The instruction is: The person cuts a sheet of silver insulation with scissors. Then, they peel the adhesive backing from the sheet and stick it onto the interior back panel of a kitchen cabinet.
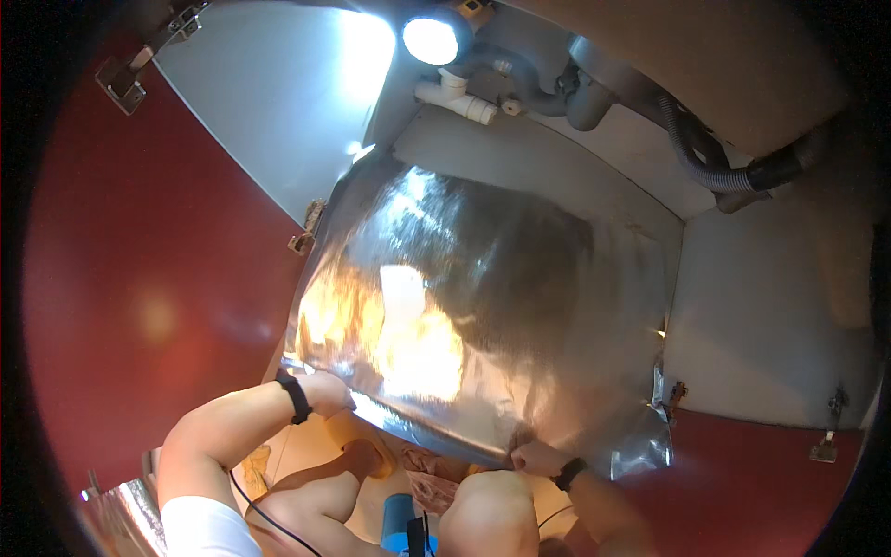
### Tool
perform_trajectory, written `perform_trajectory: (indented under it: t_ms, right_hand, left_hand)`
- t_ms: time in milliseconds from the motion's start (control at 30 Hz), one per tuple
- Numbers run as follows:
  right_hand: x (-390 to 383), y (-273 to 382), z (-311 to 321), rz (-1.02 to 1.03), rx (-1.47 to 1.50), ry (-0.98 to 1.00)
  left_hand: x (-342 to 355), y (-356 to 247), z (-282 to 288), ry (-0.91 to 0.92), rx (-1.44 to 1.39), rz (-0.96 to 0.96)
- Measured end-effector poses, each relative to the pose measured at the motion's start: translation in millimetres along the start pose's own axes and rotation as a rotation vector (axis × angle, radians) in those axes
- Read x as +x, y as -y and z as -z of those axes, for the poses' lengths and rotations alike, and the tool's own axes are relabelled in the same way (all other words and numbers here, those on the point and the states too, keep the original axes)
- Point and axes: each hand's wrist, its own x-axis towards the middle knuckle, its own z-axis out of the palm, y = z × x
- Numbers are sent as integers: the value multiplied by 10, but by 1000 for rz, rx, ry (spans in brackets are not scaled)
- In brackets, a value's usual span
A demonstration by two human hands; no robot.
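A large shiny silver foil sheet (520, 316) covers the floor of a cabinet, its surface slightly wrinkled and reflecting bright light. At its front edge on the left, my left hand (327, 394) is closed on the foil, with the fingertips hidden from view. Further right along that same edge, my right hand (542, 458) is curled shut, pinching the foil. Both wrists wear dark bands. Near my right hand the foil's right front corner (645, 450) is crumpled and hangs over the cabinet's edge.
Red cabinet doors (158, 306) with metal hinges (125, 84) stand open at both sides. Overhead are a lit round lamp (432, 41), a white pipe fitting (459, 100) and a grey corrugated hose (691, 158). A foil roll (130, 515) lies at the lower left; my bare knees are below.
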Motion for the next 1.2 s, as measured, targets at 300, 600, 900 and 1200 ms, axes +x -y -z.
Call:
perform_trajectory:
  t_ms: [300, 600, 900, 1200]
  right_hand:
    - [825, 1034, 1158, 493, -219, -591]
    - [2065, 1864, 834, 480, -957, -756]
    - [2422, 1662, 686, 454, -978, -534]
    - [2689, 1651, 761, 543, -1387, -685]
  left_hand:
    - [120, 52, 514, -404, -393, -211]
    - [119, 746, 1866, -1260, -67, 683]
    - [289, 1143, 2075, -1291, -214, 819]
    - [288, 1342, 2139, -1320, -95, 798]
